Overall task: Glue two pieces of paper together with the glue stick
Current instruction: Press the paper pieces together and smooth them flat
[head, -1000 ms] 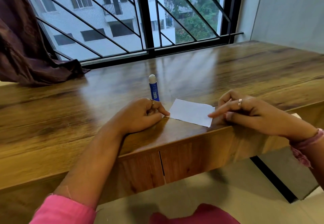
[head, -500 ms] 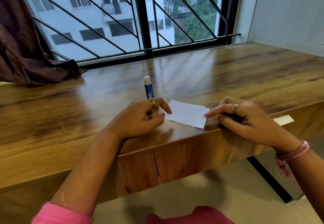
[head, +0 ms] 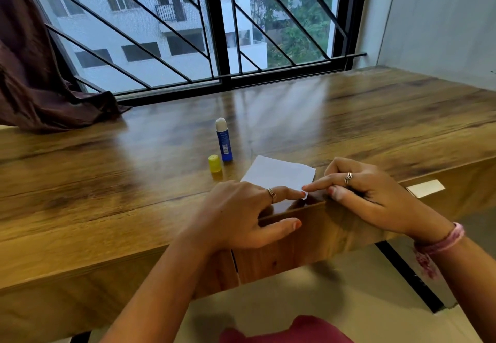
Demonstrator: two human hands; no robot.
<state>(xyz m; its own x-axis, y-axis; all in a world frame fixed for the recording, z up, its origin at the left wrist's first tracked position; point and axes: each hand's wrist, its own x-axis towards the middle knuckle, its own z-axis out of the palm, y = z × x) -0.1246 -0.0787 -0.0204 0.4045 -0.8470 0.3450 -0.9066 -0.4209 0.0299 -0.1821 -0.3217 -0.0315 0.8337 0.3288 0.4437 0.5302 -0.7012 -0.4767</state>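
White paper (head: 276,175) lying flat at desk edge; blue glue stick (head: 223,140) standing upright, uncapped; yellow cap (head: 214,163) standing beside.

I wear a thin ring on my left hand (head: 236,216), a knotted ring on my right hand (head: 375,197), and a pink thread band (frayed ends dangling) around that wrist.

A glossy wood-grain surface (head: 112,181) runs along under the window. Just beyond the fingers (head: 287,193) lies a white paper (head: 276,173), flat by the near edge. Farther past them to the left stands an uncapped blue glue stick (head: 223,140), upright, with its yellow cap (head: 214,163) just beside it. Well left of the fingers, brown curtain cloth (head: 88,109) rests at the far edge.
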